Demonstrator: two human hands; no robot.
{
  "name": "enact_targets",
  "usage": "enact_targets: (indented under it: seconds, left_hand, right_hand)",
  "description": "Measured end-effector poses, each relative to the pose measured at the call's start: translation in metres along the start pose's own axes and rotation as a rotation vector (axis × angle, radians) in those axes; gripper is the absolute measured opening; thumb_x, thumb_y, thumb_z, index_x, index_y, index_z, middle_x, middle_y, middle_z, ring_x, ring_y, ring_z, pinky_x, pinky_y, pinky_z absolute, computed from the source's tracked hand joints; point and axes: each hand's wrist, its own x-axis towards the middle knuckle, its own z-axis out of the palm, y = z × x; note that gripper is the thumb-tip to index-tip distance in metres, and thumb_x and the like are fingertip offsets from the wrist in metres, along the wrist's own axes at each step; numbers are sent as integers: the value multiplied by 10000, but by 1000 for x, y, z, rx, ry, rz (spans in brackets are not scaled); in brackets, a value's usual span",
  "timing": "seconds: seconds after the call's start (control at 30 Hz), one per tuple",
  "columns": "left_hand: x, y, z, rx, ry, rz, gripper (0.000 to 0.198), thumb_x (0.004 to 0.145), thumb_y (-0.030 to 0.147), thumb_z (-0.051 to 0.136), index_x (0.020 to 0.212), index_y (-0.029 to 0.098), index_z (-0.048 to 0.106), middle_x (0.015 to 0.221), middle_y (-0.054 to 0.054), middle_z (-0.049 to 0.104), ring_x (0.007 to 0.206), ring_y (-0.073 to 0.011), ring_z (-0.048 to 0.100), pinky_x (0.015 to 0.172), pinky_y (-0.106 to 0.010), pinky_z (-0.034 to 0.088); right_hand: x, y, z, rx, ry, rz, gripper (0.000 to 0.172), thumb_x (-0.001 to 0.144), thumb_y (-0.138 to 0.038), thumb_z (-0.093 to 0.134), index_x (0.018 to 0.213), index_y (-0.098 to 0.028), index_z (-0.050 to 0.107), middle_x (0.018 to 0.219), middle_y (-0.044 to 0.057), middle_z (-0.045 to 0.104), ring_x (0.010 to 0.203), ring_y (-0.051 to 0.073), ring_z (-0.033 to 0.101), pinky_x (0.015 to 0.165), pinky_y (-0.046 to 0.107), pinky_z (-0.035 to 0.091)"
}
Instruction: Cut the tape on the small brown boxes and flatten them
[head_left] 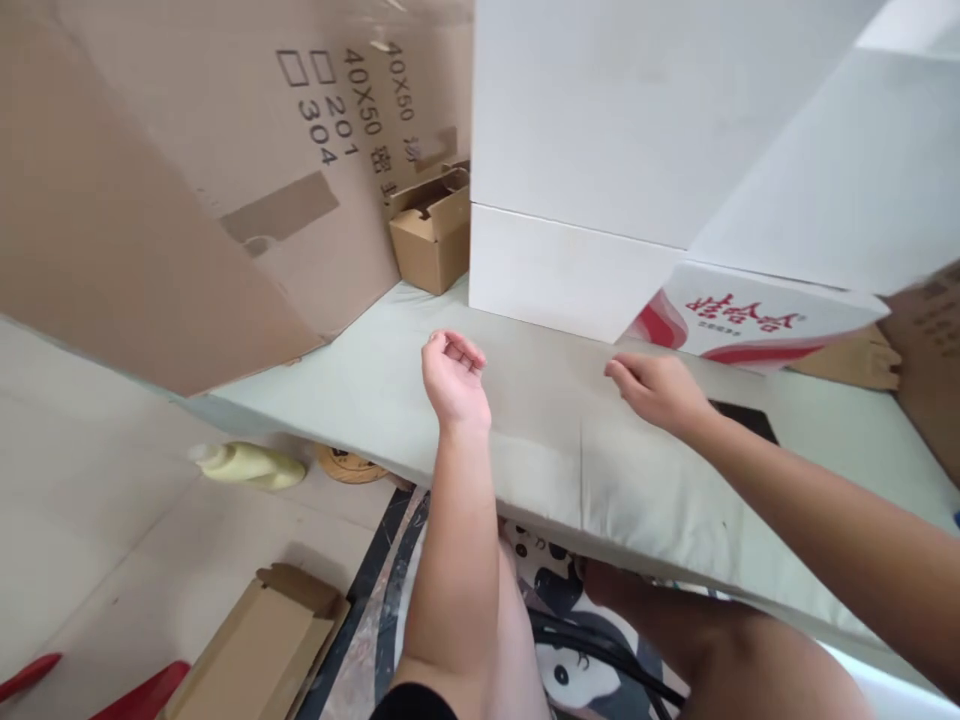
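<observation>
My left hand (454, 378) is raised palm up over the pale cloth-covered surface (525, 465), its fingers loosely curled and thumb apart, with nothing visible in the palm. To its right, my right hand (654, 388) is closed, thumb and forefinger together, back of the hand upward; the inside of its grip is hidden. A dark flat object (746, 420) lies partly behind my right wrist. Beyond my right hand stands a white box with red lettering (750, 315).
Large white boxes (585, 120) rise at the back. A big cardboard box (225, 190) and a small open carton (431, 240) stand back left. On the floor are a yellowish bottle (251, 466), a cardboard box (247, 650) and red objects (142, 695).
</observation>
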Motion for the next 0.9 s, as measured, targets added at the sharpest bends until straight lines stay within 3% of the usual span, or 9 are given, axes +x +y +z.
enact_targets:
  seconds: [0.1, 0.17, 0.3, 0.37, 0.47, 0.57, 0.67, 0.8, 0.9]
  left_hand:
    - [11, 23, -13, -87, 15, 33, 176, 811, 341, 511, 694, 210, 511, 606, 32, 408, 530, -105, 425, 591, -245, 381]
    - [21, 32, -24, -102, 6, 51, 175, 787, 353, 534, 688, 210, 516, 618, 31, 397, 544, -106, 421, 590, -241, 387]
    - [46, 40, -47, -120, 148, 41, 178, 797, 312, 499, 662, 197, 520, 624, 26, 400, 536, -97, 407, 558, -225, 356]
    - [55, 41, -55, -126, 229, 21, 191, 809, 284, 469, 650, 193, 523, 606, 23, 408, 526, -98, 404, 545, -220, 344]
    - [62, 44, -60, -142, 223, 31, 207, 812, 282, 474, 639, 189, 537, 579, 18, 425, 529, -103, 426, 546, -215, 349]
    - [63, 49, -61, -195, 217, 38, 236, 831, 279, 461, 635, 181, 548, 587, 8, 454, 530, -101, 442, 555, -215, 359]
    - [61, 55, -62, -273, 270, -33, 306, 875, 292, 397, 628, 180, 538, 599, 6, 442, 513, -98, 426, 555, -224, 355]
    - [59, 58, -62, -273, 309, -31, 327, 891, 302, 389, 612, 183, 510, 592, 16, 398, 507, -95, 401, 556, -227, 337]
    - [56, 55, -60, -249, 292, -12, 308, 882, 306, 399, 617, 187, 500, 590, 19, 390, 512, -96, 397, 558, -227, 337]
  right_hand:
    - [49, -57, 16, 16, 25, -147, 307, 948, -422, 437, 979, -254, 693, 1047, 92, 746, 777, 242, 682, 710, 381, 496]
    - [84, -93, 23, 34, 105, -293, 337, 934, -374, 478, 1185, -247, 664, 1314, 134, 664, 971, 280, 694, 826, 436, 538]
    - [157, -166, 39, 9, 167, -530, 433, 900, -272, 542, 1324, -202, 598, 1417, 176, 579, 1257, 355, 606, 978, 514, 544]
    - [191, -202, 50, -30, 159, -612, 473, 892, -251, 567, 1359, -174, 575, 1444, 182, 566, 1307, 378, 580, 1034, 551, 524]
    - [233, -243, 66, -153, 174, -681, 505, 896, -257, 613, 1378, -113, 567, 1430, 202, 595, 1306, 400, 589, 1066, 587, 482]
    - [270, -254, 78, -320, 202, -668, 557, 922, -407, 675, 1295, 2, 613, 1385, 269, 630, 1356, 428, 555, 1145, 611, 357]
    - [299, -241, 88, -347, 185, -529, 819, 878, -679, 591, 1188, 77, 651, 1295, 321, 668, 1348, 464, 550, 1111, 676, 282]
    - [319, -217, 96, -325, 212, -539, 960, 867, -786, 378, 1099, 98, 673, 1203, 324, 695, 1310, 464, 575, 994, 638, 365]
    - [319, -207, 95, -287, 263, -485, 1188, 829, -831, 69, 1060, 169, 667, 1057, 302, 717, 1209, 453, 639, 897, 638, 371]
